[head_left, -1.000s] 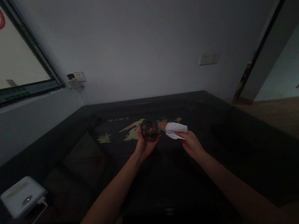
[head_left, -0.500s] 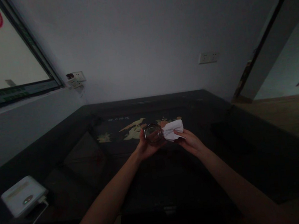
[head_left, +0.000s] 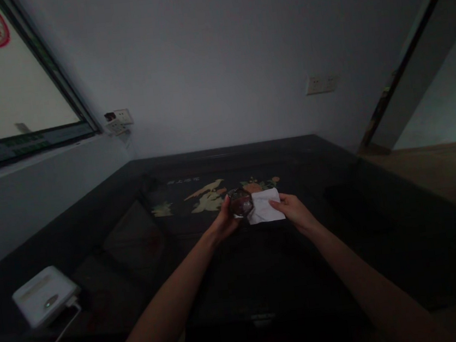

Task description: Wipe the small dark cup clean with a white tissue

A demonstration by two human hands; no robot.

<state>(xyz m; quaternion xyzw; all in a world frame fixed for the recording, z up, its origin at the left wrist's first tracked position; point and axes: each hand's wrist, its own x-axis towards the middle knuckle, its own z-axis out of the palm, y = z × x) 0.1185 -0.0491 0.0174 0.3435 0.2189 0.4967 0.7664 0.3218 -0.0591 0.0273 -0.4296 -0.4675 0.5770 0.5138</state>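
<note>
A dark, see-through glass ashtray-like dish with a faceted edge [head_left: 241, 202] is held up over the black table. My left hand [head_left: 224, 221] is closed on its left side, fingers passing underneath where they are partly hidden. On the right, my right hand [head_left: 294, 211] pinches a white tissue [head_left: 266, 206] between thumb and fingers. The tissue hangs spread out, its left edge touching or overlapping the dish's right side; which of these I cannot tell.
The black table [head_left: 256, 277] carries an inlaid bird-and-flower picture [head_left: 207, 201]. A white box with a cable [head_left: 47, 296] sits at the left. Wall sockets [head_left: 321, 84] are on the wall behind, and a window [head_left: 15, 80] is at upper left.
The glass dish has turned in my left hand, with its faceted side now showing. The tissue has gone from bunched to spread flatter, and my right hand has shifted slightly right.
</note>
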